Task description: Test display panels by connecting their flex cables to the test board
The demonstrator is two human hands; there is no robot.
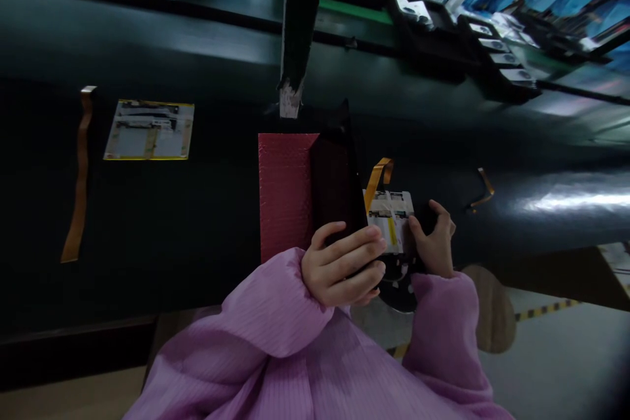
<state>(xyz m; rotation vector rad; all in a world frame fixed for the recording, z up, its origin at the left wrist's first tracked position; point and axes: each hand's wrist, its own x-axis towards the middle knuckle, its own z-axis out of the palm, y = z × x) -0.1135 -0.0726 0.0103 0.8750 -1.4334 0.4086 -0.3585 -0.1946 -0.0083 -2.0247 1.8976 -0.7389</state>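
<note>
My left hand grips the lower end of a dark flat panel, which is tilted up on its edge. Just right of the panel is a silver electronic assembly with yellow tape and small boards, set in a dark housing. An orange ribbon cable loops up from its top left. At the right side of this housing, my right hand holds on with the thumb against the silver part. Whether the panel and housing are joined is hidden. Under the panel's left side lies a pink padded sheet.
To the left on the dark bench lie a long orange ribbon cable and a flat silver battery-like pack. A short ribbon cable lies on the right. A dark post rises ahead. Beyond are black trays and co-workers in blue sleeves.
</note>
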